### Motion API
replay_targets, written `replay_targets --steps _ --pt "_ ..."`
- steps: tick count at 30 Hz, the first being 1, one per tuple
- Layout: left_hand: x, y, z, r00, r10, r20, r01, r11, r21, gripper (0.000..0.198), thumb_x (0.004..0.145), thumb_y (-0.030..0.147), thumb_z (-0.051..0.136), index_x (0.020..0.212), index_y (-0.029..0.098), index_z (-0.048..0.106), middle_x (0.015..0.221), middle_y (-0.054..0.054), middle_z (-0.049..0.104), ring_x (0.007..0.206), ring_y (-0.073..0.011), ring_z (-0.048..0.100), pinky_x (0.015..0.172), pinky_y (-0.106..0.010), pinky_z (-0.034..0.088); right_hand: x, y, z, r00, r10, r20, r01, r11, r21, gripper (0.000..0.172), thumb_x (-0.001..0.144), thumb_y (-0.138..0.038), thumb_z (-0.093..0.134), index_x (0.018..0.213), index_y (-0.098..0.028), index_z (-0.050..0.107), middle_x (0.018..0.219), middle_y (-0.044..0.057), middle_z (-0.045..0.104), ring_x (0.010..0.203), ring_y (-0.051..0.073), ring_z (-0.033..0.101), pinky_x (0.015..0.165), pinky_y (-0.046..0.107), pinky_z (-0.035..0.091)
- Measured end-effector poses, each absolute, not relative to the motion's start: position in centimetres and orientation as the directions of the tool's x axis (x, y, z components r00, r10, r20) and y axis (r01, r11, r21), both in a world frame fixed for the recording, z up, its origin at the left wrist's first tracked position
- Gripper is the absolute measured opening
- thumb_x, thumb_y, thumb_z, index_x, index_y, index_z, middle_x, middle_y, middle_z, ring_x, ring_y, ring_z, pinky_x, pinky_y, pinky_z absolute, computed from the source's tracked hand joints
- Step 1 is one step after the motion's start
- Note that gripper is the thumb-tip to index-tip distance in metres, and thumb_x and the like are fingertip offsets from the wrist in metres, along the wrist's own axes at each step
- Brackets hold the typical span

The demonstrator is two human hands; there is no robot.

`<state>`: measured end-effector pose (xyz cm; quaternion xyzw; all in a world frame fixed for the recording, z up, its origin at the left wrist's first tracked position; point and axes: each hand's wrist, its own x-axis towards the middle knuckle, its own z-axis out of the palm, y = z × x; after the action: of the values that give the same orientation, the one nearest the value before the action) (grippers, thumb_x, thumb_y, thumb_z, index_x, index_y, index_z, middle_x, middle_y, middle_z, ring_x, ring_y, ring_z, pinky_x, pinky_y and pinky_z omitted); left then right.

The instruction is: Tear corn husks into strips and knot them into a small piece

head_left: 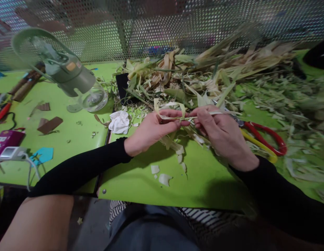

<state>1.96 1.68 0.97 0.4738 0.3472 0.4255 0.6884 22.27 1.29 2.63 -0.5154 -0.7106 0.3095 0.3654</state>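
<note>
A thin, pale corn husk strip [183, 111] is stretched between my two hands above the green table [204, 181]. My left hand [154, 130] pinches it between thumb and fingers, and one end loops up over the fingers. Closed on the same strip from the other side is my right hand [222, 132], its fingertips close to the left ones. Another pale end sticks out past the right knuckles. More husk pieces hang or lie just below the hands. Scissors [266, 137] with one red and one yellow handle lie beside my right hand, their blades partly hidden.
A large heap of corn husks [172, 76] spreads along the back, with shreds [303, 115] on the right. To the left stand a clear bottle with a green lid [73, 75] and a crumpled white tissue [119, 122]. A perforated metal screen [99, 38] borders the table behind.
</note>
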Motion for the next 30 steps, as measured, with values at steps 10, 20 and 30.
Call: replay_targets --steps 10,20,30 --pt "2.3 0.9 1.6 0.419 0.907 0.037 -0.016 -0.033 0.999 0.039 0.079 0.05 0.085 0.086 0.014 0.069 0.088 -0.004 0.071 0.079 -0.013 0.063 0.074 -0.027 0.052 21.6 0.6 2.6 -0.252 0.966 0.053 0.394 0.153 -0.906 0.051 0.094 -0.073 0.062 0.09 -0.024 0.074 0.064 -0.001 0.053 0.056 0.014 0.045 0.049 0.031 0.033" --pt "2.2 0.9 1.5 0.362 0.928 0.087 0.033 -0.106 0.994 0.024 0.081 0.036 0.081 0.087 0.016 0.07 0.09 -0.004 0.073 0.079 -0.0125 0.062 0.071 -0.024 0.052 22.4 0.8 3.1 -0.404 0.914 0.036 0.384 0.205 -0.9 0.041 0.096 -0.062 0.066 0.113 -0.024 0.066 0.063 -0.005 0.054 0.056 0.015 0.048 0.052 0.03 0.036" --pt "1.3 1.1 2.0 0.474 0.838 0.271 0.178 -0.393 0.902 0.011 0.089 0.026 0.069 0.091 0.015 0.07 0.087 -0.003 0.074 0.078 -0.0118 0.064 0.075 -0.024 0.05 23.6 1.3 5.0 -0.562 0.827 -0.024 0.501 0.318 -0.805 0.048 0.099 -0.056 0.061 0.065 -0.023 0.053 0.058 -0.004 0.042 0.053 0.012 0.037 0.052 0.031 0.029"
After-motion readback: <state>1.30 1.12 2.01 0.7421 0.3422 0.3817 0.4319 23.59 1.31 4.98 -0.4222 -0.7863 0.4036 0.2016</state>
